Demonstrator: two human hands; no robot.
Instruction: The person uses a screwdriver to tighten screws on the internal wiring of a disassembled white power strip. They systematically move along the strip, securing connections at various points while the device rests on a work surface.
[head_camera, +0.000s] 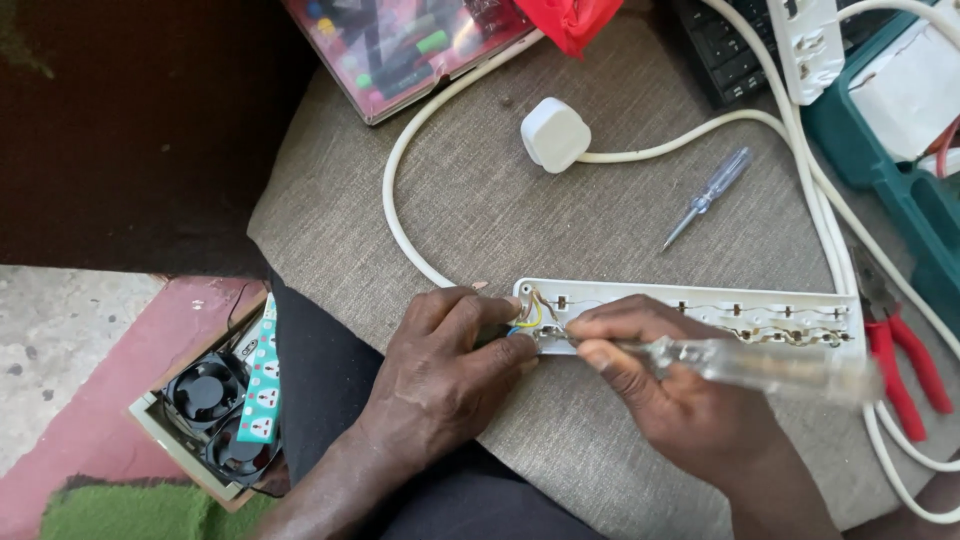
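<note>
Screwdriver tip hidden behind right hand (668, 392) fingers; wire ends hard to make out. Opened white power strip (700, 318) lies on grey cushion (560, 220), brass contacts showing, coloured wires at its left end. Left hand (445, 365) grips that end. Right hand closed around one clear-handled screwdriver (745, 365). Above strip: one smaller screwdriver (706, 197), one white plug (554, 133). Right of strip: one red pliers (900, 350), partly cut off.

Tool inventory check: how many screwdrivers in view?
2. One clear-handled screwdriver is in the right hand, tip at the open power strip. A smaller screwdriver lies loose on the cushion, right of the plug. More may be hidden in the case.
</note>
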